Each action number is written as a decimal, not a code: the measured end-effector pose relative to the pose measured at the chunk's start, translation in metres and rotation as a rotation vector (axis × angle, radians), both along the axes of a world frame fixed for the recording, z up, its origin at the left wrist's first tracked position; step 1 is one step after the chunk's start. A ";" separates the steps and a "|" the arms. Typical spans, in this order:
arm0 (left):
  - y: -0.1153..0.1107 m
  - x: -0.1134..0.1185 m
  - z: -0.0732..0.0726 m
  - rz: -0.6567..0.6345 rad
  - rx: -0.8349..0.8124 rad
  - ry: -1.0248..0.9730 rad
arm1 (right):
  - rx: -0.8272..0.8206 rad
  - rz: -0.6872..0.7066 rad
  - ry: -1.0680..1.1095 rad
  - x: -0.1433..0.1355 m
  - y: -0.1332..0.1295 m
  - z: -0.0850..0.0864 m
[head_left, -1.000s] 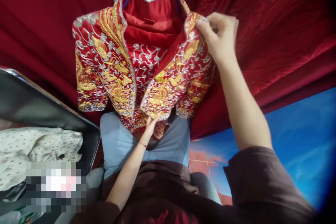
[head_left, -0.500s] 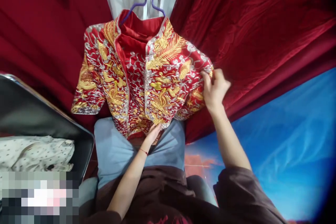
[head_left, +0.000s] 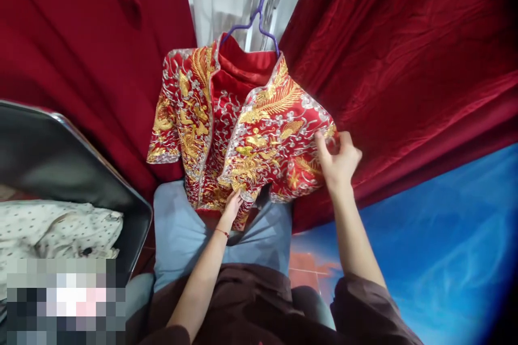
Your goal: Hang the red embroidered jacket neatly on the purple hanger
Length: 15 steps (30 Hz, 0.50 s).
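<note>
A red jacket (head_left: 263, 140) with gold and silver embroidery hangs, front parted, from a purple hanger (head_left: 259, 11) in the upper middle. My left hand (head_left: 232, 206), with a thin red bracelet at the wrist, grips the jacket's bottom front edge, its fingertips partly hidden by the cloth. On the right, my right hand (head_left: 340, 157) pinches the upper sleeve near the shoulder, thumb in front and fingers behind. The lower part of that sleeve droops beside the hand. Red lining shows inside the collar.
Dark red curtains (head_left: 404, 64) hang on both sides. At left stands a black chair (head_left: 81, 156) with white spotted cloth (head_left: 60, 226) on it. A blue painted sheet (head_left: 445, 237) lies at right. My blue-trousered knees (head_left: 170, 226) are under the jacket.
The jacket and hanger appear farther right and slightly lower. Its front panel is pulled wider at the hem by my left hand, and both hands keep their holds.
</note>
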State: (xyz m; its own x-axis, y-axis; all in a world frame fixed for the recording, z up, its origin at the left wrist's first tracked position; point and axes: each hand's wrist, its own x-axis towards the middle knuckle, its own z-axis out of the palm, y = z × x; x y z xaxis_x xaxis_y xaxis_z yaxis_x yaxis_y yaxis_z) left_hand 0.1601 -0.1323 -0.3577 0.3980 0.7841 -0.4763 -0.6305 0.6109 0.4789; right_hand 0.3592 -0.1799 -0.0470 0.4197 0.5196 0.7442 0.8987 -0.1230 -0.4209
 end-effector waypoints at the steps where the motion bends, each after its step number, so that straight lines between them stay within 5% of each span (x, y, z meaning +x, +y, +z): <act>1: 0.005 0.001 0.000 0.002 -0.017 -0.006 | -0.001 0.059 0.007 0.002 0.003 0.006; 7: 0.007 -0.009 0.019 -0.030 -0.050 -0.128 | -0.090 0.458 -0.166 0.003 0.045 0.061; 10: 0.000 -0.011 0.032 0.022 -0.038 -0.119 | -0.122 0.389 -0.266 -0.003 0.067 0.068; 15: 0.019 0.002 0.042 0.080 -0.087 0.187 | -0.089 0.137 -0.304 -0.022 0.084 0.049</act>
